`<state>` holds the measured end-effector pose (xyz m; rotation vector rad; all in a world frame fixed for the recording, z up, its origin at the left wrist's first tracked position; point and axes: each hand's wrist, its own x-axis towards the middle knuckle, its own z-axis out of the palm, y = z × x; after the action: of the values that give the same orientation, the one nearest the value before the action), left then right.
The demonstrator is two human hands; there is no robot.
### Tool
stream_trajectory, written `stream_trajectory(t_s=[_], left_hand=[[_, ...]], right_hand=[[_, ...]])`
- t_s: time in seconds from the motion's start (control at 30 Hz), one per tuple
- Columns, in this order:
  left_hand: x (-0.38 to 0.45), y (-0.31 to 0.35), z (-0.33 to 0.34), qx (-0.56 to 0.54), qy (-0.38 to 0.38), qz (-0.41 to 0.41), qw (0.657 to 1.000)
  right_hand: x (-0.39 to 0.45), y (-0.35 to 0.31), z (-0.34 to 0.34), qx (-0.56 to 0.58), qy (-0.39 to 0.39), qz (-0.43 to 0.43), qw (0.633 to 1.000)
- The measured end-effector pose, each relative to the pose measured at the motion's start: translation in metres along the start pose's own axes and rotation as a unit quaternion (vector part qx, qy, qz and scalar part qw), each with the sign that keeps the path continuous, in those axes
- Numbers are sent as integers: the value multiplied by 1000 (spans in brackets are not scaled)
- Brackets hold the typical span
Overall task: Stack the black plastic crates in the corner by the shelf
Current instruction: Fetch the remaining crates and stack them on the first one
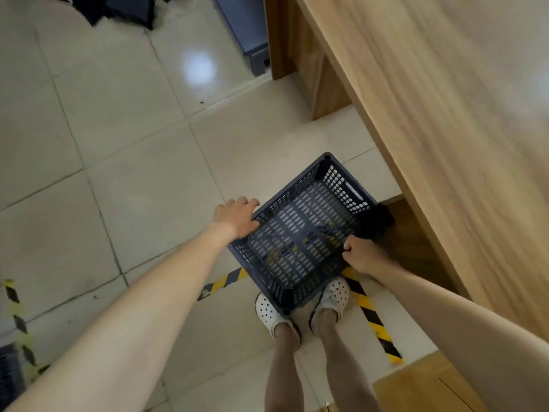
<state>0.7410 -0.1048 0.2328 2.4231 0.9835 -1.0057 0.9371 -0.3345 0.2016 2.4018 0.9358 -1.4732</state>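
Gripping opposite rims, the person is holding one black crate [303,233] low over the tiled floor [118,144], just beside the wooden shelf [445,144]. The left hand [237,217] is curling over the left rim; the right hand [364,255] is clenching the right rim tightly. The crate's near corner is hanging over white clogs [271,315], so a slipping hold is risking toes, and swinging right is risking a knock against the shelf.
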Motion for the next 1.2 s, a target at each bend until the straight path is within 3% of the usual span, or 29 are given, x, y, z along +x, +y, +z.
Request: stream_trajectory(t_s=[0.37,0.57,0.7,0.9,1.0,1.2], left_hand=[[136,-23,90,-50,-83,-4,995],[195,-28,121,-123,-101,-27,987],[211,-18,144,-189,-117,-39,974],[207,-12,157,-216,-43,-52,974],[197,-22,155,-226,-71,-70,969],[146,-55,157,-194,-79,-109,972]], right_hand=[[119,39,102,108,-13,177,978],[176,53,126,291,16,292,911],[192,59,139,326,28,319,889],[202,72,155,433,66,325,838],[224,105,182,440,48,311,841],[193,63,154,373,56,274,885]])
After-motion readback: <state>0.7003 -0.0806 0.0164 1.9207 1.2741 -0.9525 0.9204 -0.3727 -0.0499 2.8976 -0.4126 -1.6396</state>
